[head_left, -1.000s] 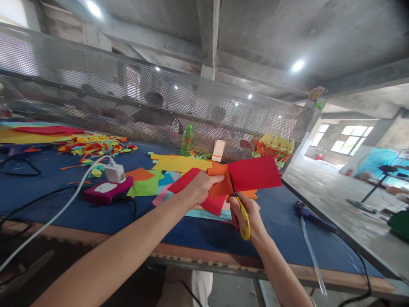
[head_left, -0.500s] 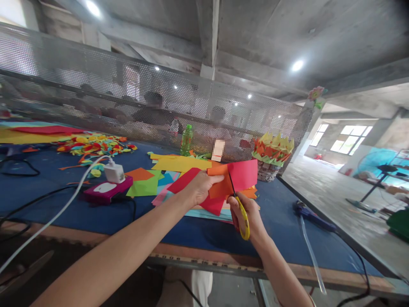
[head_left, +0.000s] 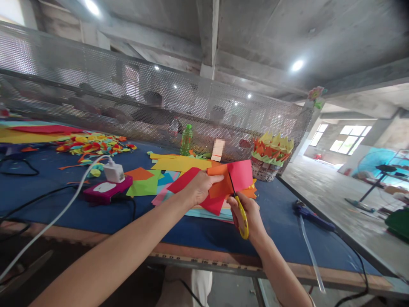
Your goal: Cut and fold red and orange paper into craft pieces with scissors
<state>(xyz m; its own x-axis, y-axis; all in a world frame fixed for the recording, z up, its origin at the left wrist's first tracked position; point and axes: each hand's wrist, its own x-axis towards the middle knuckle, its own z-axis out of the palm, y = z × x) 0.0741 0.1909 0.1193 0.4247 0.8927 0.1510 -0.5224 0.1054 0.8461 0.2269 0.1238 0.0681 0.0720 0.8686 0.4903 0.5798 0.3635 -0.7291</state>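
Observation:
My left hand (head_left: pixel 202 186) pinches a stack of red and orange paper sheets (head_left: pixel 238 177) and holds it up above the blue table (head_left: pixel 64 204). My right hand (head_left: pixel 247 213) grips yellow-handled scissors (head_left: pixel 240 204), whose blades cut upward into the stack from its lower edge. The part of the red sheet to the right of the blades looks narrow and flexed. Below both hands, more coloured sheets (head_left: pixel 179 170) lie spread on the table.
A purple box (head_left: pixel 107 189) with a white charger plug and cables lies at the left. Paper scraps (head_left: pixel 92 147) are piled at the far left. A green bottle (head_left: pixel 186 140), a basket of folded paper (head_left: pixel 271 155) and a mesh screen (head_left: pixel 128 102) stand behind. A glue gun (head_left: pixel 308 215) lies right.
The red sheet's right part has shrunk in view, folding or swinging back, so the basket behind it now shows. Both hands have stayed almost in place, scissors still in the cut.

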